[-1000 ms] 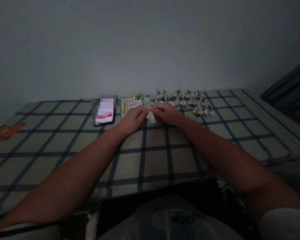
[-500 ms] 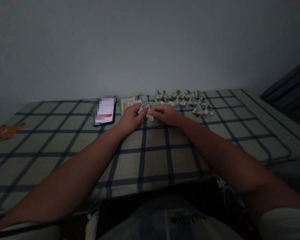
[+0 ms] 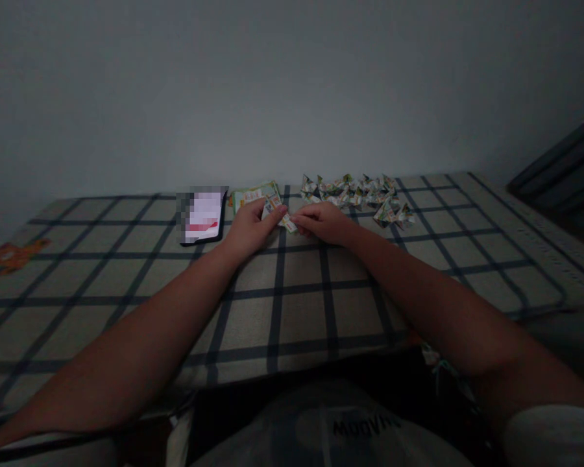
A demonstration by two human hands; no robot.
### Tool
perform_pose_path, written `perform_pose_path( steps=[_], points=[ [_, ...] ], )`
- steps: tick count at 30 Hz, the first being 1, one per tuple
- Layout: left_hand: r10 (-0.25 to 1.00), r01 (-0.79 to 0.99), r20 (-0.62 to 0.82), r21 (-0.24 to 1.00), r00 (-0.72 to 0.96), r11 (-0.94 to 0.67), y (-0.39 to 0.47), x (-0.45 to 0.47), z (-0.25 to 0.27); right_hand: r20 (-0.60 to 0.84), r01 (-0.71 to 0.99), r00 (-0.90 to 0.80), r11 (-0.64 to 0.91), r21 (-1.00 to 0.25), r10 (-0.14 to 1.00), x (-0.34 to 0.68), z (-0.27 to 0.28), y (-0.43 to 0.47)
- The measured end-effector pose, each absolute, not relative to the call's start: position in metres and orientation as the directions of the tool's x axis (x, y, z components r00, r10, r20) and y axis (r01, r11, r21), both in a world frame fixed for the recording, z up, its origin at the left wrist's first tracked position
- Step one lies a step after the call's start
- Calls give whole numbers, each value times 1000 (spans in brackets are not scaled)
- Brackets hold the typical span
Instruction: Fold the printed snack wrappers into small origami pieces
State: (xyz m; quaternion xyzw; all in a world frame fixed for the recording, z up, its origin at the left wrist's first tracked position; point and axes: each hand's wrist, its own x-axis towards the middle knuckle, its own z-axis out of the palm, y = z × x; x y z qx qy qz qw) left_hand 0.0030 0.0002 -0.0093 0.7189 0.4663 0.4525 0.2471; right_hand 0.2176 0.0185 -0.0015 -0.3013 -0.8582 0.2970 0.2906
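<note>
A small folded piece of printed paper (image 3: 287,223) is pinched between thumb and fingers of my left hand (image 3: 254,226). At its right end, the closed fingertips of my right hand (image 3: 322,220) grip the paper's edge. Behind my left hand lies a stack of printed sheets (image 3: 241,196) with green borders, partly covered by that hand. Several folded paper pieces (image 3: 353,191) with pointed tips stand in rows behind and to the right of my right hand. Two or so similar pieces (image 3: 393,214) sit a little nearer, apart from the rows.
A phone (image 3: 203,217) with a lit screen, partly pixelated, lies left of my left hand. The checked cloth (image 3: 302,311) covers the table up to the grey wall (image 3: 292,91). An orange animal figure (image 3: 14,254) shows on the cloth at far left.
The paper in my hands has turned and now looks narrower, its upper part no longer sticking up behind the fingers. My left hand has shifted slightly left; the right hand stays nearly in place.
</note>
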Motion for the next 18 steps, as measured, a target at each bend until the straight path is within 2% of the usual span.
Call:
perform_pose_path(
  steps=[7, 13, 18],
  points=[
    [919, 353, 383, 851, 90, -389, 1, 4, -14, 307, 378, -668, 664, -645, 678, 218, -1, 19],
    [924, 267, 378, 885, 66, -381, 4, 4, -16, 282, 352, -681, 640, -683, 676, 220, 0, 19],
    [931, 281, 352, 888, 99, -365, 2, 4, -15, 311, 314, -682, 648, -694, 662, 216, -2, 16]
  ],
)
